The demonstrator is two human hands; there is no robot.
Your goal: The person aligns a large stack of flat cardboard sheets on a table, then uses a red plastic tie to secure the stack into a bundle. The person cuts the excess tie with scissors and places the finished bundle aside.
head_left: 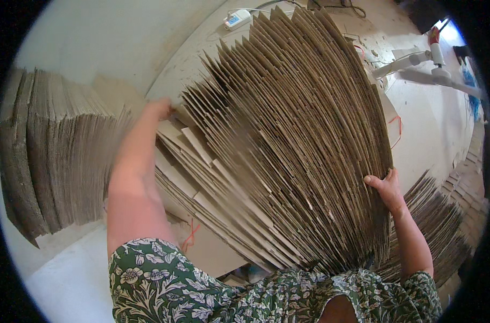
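One fanned cardboard stack (309, 140) before you, between left hand (163, 109) and right hand (386, 189). Right fingers grip its outer edge; your left fingers hidden, can't tell. Likely best: press evenly, keep sheets from splaying.

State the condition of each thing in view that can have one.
Large cardboard stack, fanned out, on edge
Left hand, at its left end, grip unclear
Right hand, spread against its right side
Left pile, upright, tightly packed
Right pile, partly hidden
Orange string at right, curved
White adapter, cord attached
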